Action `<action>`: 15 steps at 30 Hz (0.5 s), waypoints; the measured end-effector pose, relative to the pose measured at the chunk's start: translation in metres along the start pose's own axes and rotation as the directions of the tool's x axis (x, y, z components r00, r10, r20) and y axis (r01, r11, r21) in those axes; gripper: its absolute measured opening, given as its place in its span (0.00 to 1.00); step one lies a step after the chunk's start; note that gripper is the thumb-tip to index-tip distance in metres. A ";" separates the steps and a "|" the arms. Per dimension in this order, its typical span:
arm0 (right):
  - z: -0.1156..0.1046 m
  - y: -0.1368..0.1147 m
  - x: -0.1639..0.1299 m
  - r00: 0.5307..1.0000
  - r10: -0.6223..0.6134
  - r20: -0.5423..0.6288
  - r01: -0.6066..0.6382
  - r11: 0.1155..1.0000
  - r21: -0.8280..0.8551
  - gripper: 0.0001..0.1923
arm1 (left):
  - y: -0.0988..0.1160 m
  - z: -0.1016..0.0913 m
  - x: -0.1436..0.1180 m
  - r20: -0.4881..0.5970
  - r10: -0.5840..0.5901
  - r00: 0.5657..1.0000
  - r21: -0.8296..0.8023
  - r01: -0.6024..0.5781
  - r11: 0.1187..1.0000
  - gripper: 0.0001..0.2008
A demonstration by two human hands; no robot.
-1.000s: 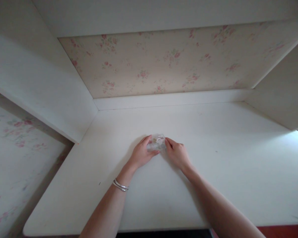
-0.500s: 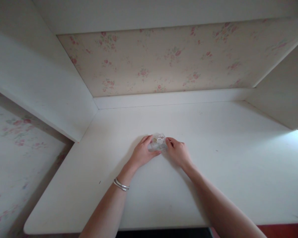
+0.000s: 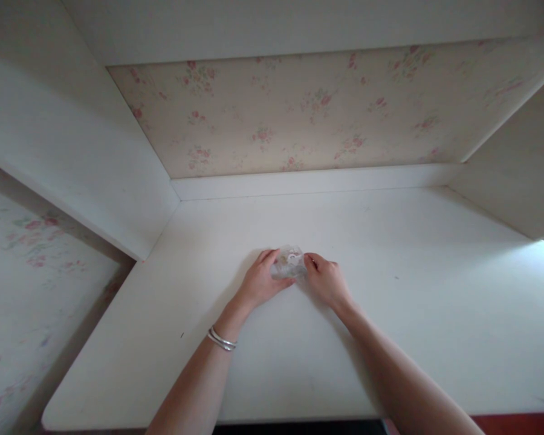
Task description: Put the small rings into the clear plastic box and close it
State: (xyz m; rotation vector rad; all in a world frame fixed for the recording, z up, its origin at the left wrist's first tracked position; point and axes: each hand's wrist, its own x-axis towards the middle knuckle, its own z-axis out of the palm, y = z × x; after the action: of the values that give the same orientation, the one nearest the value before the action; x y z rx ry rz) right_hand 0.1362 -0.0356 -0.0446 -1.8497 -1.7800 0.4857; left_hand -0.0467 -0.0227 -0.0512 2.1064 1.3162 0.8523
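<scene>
A small, clear plastic item (image 3: 286,267), perhaps a container or a packet, lies between my hands low over the white desk. It is see-through and slightly blurred, with a whitish, curly shape showing near its top right. My left hand (image 3: 263,279) is wrapped round its left side, fingers behind and thumb along the near edge. At its right side, my right hand (image 3: 324,275) pinches the edge between thumb and curled fingers. What exactly the right fingertips grip is too small to make out beyond the clear plastic.
The white desk top (image 3: 381,338) spreads around both arms. A white side panel (image 3: 104,163) rises on the left, and another panel (image 3: 517,163) on the right. Behind is a wall with floral wallpaper (image 3: 290,115). A small dark mark (image 3: 182,335) lies left of my wrist.
The clear plastic item looks slightly changed in shape between my hands, its top edge less crisp. Both hands hold nearly the same position; the view has shifted very slightly.
</scene>
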 end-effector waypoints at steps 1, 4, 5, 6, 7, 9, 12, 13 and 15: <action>0.000 0.000 0.000 1.000 -0.002 -0.004 0.002 1.000 0.001 0.20 | 0.001 -0.001 0.000 0.002 0.001 1.000 0.002 -0.001 1.000 0.34; 0.000 0.000 0.000 1.000 -0.009 -0.008 0.009 1.000 -0.004 0.20 | 0.002 -0.002 0.000 0.015 0.003 1.000 0.011 -0.003 1.000 0.34; -0.001 0.000 -0.001 1.000 -0.009 -0.008 0.009 1.000 -0.008 0.20 | 0.002 -0.002 0.000 0.018 0.003 1.000 0.013 -0.003 1.000 0.35; -0.001 -0.001 -0.001 1.000 -0.008 -0.007 0.008 1.000 -0.015 0.20 | 0.002 -0.002 0.000 0.020 0.002 1.000 0.015 -0.002 1.000 0.35; -0.002 -0.001 -0.001 1.000 -0.004 -0.006 0.004 1.000 -0.025 0.20 | 0.001 -0.002 0.000 0.022 0.000 1.000 0.016 0.000 1.000 0.35; -0.002 -0.001 -0.002 1.000 0.007 -0.008 -0.007 0.999 -0.049 0.20 | 0.001 -0.001 -0.001 0.027 -0.002 1.000 0.014 0.002 1.000 0.35; -0.002 -0.001 -0.002 0.999 0.024 -0.021 -0.025 0.997 -0.066 0.20 | 0.000 0.000 -0.001 0.031 -0.001 1.000 0.010 0.001 1.000 0.35; -0.001 -0.001 -0.002 0.999 0.025 -0.031 -0.027 0.998 -0.060 0.19 | 0.000 0.000 -0.001 0.031 0.000 1.000 0.011 0.000 1.000 0.35; 0.000 0.000 -0.002 0.998 0.010 -0.055 -0.012 0.999 -0.036 0.18 | 0.000 0.000 -0.002 0.034 0.001 0.999 0.017 -0.002 1.000 0.35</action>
State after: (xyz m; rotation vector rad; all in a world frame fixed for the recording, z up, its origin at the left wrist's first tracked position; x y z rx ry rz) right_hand 0.1356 -0.0373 -0.0445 -1.8799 -1.7538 0.4054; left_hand -0.0471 -0.0242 -0.0513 2.1255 1.3088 0.8053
